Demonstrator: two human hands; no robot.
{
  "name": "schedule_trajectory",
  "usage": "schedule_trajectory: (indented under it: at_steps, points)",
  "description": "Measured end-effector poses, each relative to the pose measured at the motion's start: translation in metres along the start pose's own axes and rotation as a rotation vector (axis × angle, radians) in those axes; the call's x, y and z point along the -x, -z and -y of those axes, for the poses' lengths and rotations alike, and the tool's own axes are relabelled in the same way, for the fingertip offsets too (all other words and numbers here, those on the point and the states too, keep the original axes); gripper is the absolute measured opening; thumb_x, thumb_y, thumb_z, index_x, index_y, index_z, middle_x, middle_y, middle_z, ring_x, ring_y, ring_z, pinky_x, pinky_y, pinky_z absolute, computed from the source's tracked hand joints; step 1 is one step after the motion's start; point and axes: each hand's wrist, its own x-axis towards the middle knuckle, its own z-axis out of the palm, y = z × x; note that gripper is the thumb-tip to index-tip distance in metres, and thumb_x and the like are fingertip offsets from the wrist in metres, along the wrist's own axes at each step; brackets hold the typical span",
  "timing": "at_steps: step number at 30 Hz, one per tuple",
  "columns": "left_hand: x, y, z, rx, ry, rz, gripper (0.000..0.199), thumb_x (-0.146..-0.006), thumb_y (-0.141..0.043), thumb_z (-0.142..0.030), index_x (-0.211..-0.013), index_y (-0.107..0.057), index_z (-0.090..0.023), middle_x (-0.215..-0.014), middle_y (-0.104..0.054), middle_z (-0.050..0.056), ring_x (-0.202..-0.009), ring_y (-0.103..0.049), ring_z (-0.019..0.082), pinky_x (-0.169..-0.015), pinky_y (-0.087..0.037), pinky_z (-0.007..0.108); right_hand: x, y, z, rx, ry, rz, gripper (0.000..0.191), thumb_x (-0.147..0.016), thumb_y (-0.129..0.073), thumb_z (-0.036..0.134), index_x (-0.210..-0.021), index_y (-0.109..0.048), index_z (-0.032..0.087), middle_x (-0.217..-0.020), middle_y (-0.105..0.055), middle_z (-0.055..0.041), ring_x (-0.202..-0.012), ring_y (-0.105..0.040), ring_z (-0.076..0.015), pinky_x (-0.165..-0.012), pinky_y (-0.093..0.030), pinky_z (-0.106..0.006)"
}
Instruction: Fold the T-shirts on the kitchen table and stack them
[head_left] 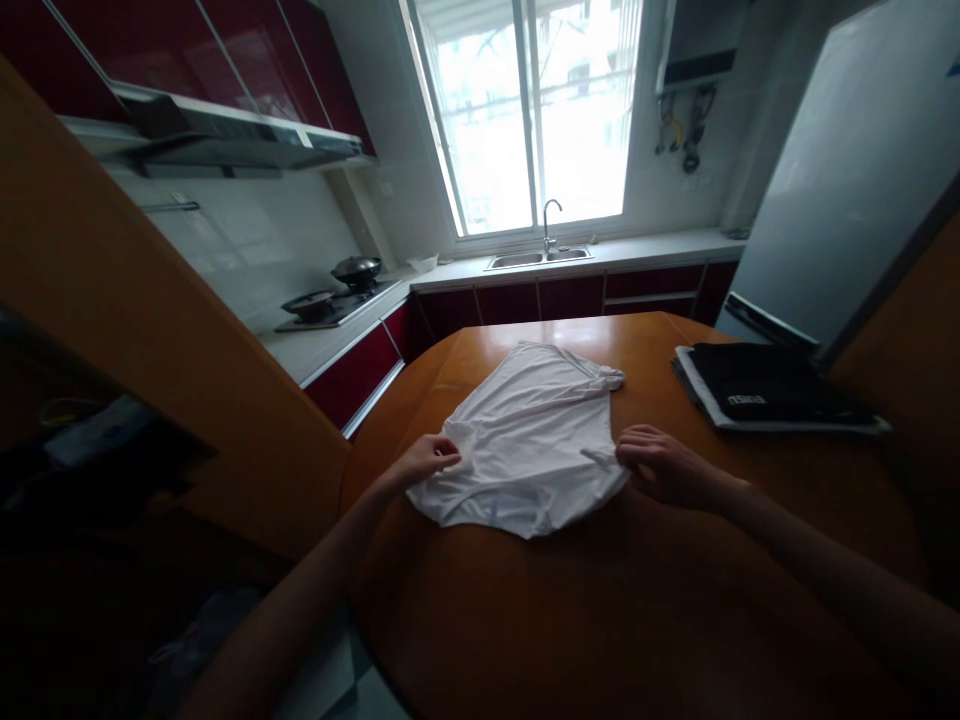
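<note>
A white shirt (536, 430) lies spread and wrinkled on the wooden table (540, 610), its curved neckline edge towards me. My left hand (426, 459) pinches the cloth at the shirt's left side. On the opposite side, my right hand (651, 460) has its fingers closed on the right edge of the fabric. A bunched fold sticks out at the far right corner of the garment.
Folded black and white clothes (772, 385) are stacked at the table's right. A fridge (847, 160) stands behind them. Beyond the table are a sink (536, 259) under the window and a stove (341, 305) with pans at the left.
</note>
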Motion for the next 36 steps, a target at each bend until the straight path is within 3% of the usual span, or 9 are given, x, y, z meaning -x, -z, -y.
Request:
schedule_trajectory:
  at_steps: [7,12,17,20,26,29,31,34,36]
  points:
    - [0.013,-0.029,0.001,-0.032,-0.074,-0.254,0.034,-0.075,-0.063,-0.048,-0.089,-0.067,-0.017,-0.09,-0.067,0.008,-0.078,-0.064,0.022,-0.067,-0.052,0.03,0.077,0.008,0.003,-0.042,-0.143,0.173,0.021,-0.081,-0.052,0.014,-0.092,-0.065,0.027,-0.098,-0.069,-0.0066,-0.09,-0.063,-0.0233,-0.082,-0.045,-0.034]
    - [0.016,-0.06,-0.014,-0.213,-0.211,-0.232,0.036,-0.076,-0.07,-0.052,-0.092,-0.068,-0.02,-0.098,-0.067,0.01,-0.087,-0.063,0.024,-0.08,-0.052,0.035,0.108,0.003,0.0,-0.083,-0.266,0.3,0.015,-0.085,-0.058,0.026,-0.092,-0.071,0.03,-0.09,-0.072,-0.0037,-0.084,-0.068,-0.0231,-0.074,-0.047,-0.031]
    - [0.008,-0.071,-0.027,-0.29,-0.116,-0.195,0.018,-0.08,-0.064,-0.039,-0.079,-0.066,-0.021,-0.079,-0.068,0.005,-0.076,-0.063,0.022,-0.072,-0.049,0.031,0.1,-0.017,0.0,-0.01,-0.364,0.023,0.027,-0.095,-0.047,0.034,-0.09,-0.071,0.024,-0.098,-0.069,-0.0082,-0.089,-0.065,-0.0227,-0.082,-0.049,-0.034]
    - [0.0,-0.048,-0.02,-0.209,-0.012,-0.282,0.012,-0.078,-0.062,-0.032,-0.077,-0.065,-0.02,-0.076,-0.069,0.003,-0.071,-0.064,0.019,-0.068,-0.05,0.027,0.088,-0.037,0.005,0.015,-0.352,-0.085,0.027,-0.094,-0.048,0.03,-0.106,-0.071,0.021,-0.112,-0.067,-0.0107,-0.104,-0.061,-0.0254,-0.094,-0.048,-0.039]
    - [0.01,0.042,0.021,-0.236,0.265,-0.6,0.016,-0.078,-0.057,-0.024,-0.089,-0.062,-0.014,-0.084,-0.068,0.01,-0.079,-0.067,0.025,-0.073,-0.054,0.034,0.081,-0.059,0.009,0.019,-0.361,-0.167,0.032,-0.09,-0.048,0.02,-0.115,-0.069,0.021,-0.122,-0.063,-0.011,-0.116,-0.055,-0.0271,-0.104,-0.043,-0.043]
    - [0.022,0.049,0.03,-0.323,0.257,-0.757,0.025,-0.077,-0.055,-0.017,-0.1,-0.064,-0.013,-0.105,-0.066,0.016,-0.099,-0.065,0.029,-0.093,-0.051,0.043,0.079,-0.065,0.005,0.03,-0.419,-0.197,0.038,-0.088,-0.045,0.015,-0.117,-0.069,0.02,-0.124,-0.062,-0.0125,-0.117,-0.054,-0.0272,-0.105,-0.043,-0.043]
    - [0.022,0.03,0.027,-0.372,0.064,-0.701,0.027,-0.081,-0.052,-0.015,-0.105,-0.065,-0.016,-0.113,-0.065,0.014,-0.106,-0.064,0.027,-0.101,-0.047,0.041,0.077,-0.072,0.006,0.042,-0.439,-0.216,0.04,-0.088,-0.043,0.014,-0.12,-0.067,0.018,-0.126,-0.061,-0.0136,-0.119,-0.054,-0.0272,-0.106,-0.042,-0.043]
    - [0.012,-0.01,0.018,-0.377,-0.247,-0.403,0.027,-0.089,-0.049,-0.023,-0.106,-0.07,-0.021,-0.116,-0.068,0.01,-0.113,-0.063,0.025,-0.106,-0.046,0.037,0.074,-0.086,0.012,0.075,-0.414,-0.22,0.041,-0.095,-0.041,0.023,-0.129,-0.062,0.016,-0.137,-0.056,-0.0157,-0.128,-0.05,-0.0285,-0.111,-0.039,-0.045]
    - [0.005,-0.031,0.014,-0.402,-0.316,-0.267,0.033,-0.092,-0.051,-0.033,-0.118,-0.069,-0.022,-0.131,-0.064,0.011,-0.128,-0.054,0.027,-0.112,-0.041,0.04,0.074,-0.094,0.013,0.112,-0.387,-0.173,0.047,-0.098,-0.041,0.035,-0.139,-0.055,0.016,-0.148,-0.049,-0.0163,-0.139,-0.042,-0.03,-0.116,-0.033,-0.048]
